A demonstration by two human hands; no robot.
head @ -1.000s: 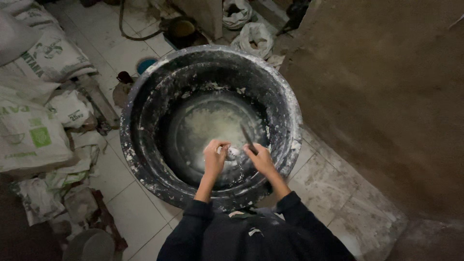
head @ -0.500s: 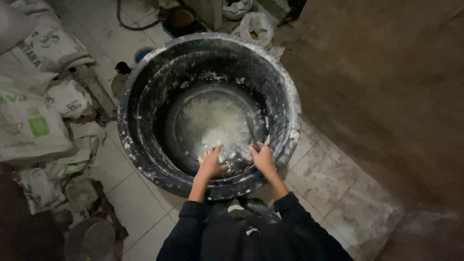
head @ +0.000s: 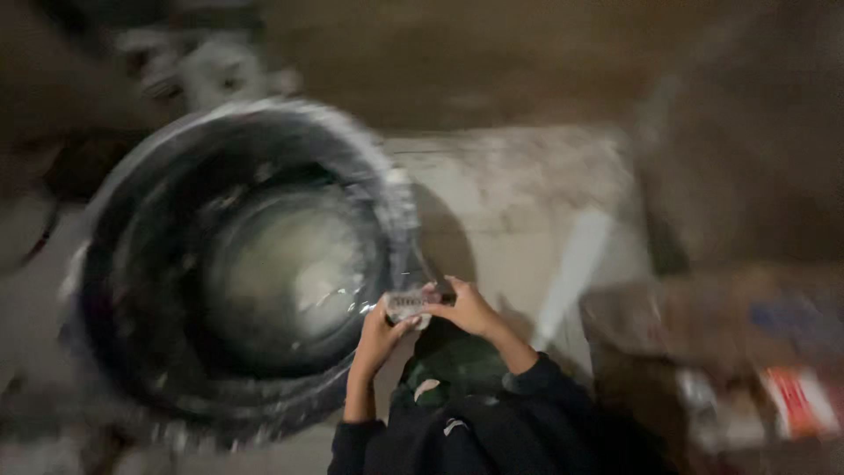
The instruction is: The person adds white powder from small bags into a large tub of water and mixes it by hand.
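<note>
**Both hands on a small pale object at the tub's rim**

The small pale object [head: 406,305] is light grey-white, smeared and blurred, so its kind cannot be told. It looks short and flattish, its long axis lying roughly level, left to right across the view, one end toward each hand. It sits just over the near right rim of the big black tub [head: 114,352], whose floor holds a whitish wet mix. The left hand [head: 378,334] grasps it from below, fingers curled around it. The right hand [head: 466,308] closes over its right end, fingers bent.
</note>
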